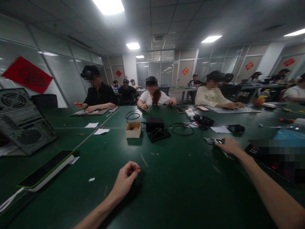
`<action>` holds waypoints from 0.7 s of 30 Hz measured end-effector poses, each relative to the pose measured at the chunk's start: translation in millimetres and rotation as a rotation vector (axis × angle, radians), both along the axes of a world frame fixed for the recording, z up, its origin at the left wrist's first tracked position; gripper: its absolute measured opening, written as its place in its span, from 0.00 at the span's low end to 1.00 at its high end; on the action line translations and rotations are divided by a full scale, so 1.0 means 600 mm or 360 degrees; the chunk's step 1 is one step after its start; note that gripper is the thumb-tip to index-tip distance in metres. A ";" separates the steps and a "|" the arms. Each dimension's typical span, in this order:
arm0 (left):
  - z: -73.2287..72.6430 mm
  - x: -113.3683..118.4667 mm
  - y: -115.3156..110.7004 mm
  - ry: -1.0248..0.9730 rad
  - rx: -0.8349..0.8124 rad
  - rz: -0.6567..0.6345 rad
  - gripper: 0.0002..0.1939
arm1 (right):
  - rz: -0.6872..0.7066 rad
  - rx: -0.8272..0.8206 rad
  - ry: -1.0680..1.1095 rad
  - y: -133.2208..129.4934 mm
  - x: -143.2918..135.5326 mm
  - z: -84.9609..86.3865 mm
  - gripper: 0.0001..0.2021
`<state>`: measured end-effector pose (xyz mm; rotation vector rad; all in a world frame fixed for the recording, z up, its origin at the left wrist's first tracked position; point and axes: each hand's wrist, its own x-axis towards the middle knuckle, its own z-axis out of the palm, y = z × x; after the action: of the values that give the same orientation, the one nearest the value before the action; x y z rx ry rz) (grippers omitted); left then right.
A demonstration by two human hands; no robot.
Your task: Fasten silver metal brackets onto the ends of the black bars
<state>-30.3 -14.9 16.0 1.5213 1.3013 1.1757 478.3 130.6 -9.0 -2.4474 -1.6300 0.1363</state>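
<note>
Green table (176, 194) | silvery object (209, 140) under right grip (230, 147), hold unclear | left grip (126, 176) half-curled

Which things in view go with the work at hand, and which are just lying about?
Seemingly in use:
right hand, at a small grey item
left hand, loosely curled; whether it holds anything is unclear

Apparently just lying about:
computer tower
open-topped box
green-edged device
white paper scrap

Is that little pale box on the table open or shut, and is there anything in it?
Open: the little pale box shows its brownish inside, with no lid across the top. Whether it holds anything, I cannot tell.
</note>
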 end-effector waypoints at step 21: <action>-0.003 -0.001 0.001 0.0045 0.0007 -0.0033 0.05 | -0.0161 0.0262 0.0268 0.010 0.025 -0.027 0.32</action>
<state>-30.8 -14.6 14.3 1.5559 1.2993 1.1486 493.6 136.3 -25.3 -2.3201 -1.3875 0.1801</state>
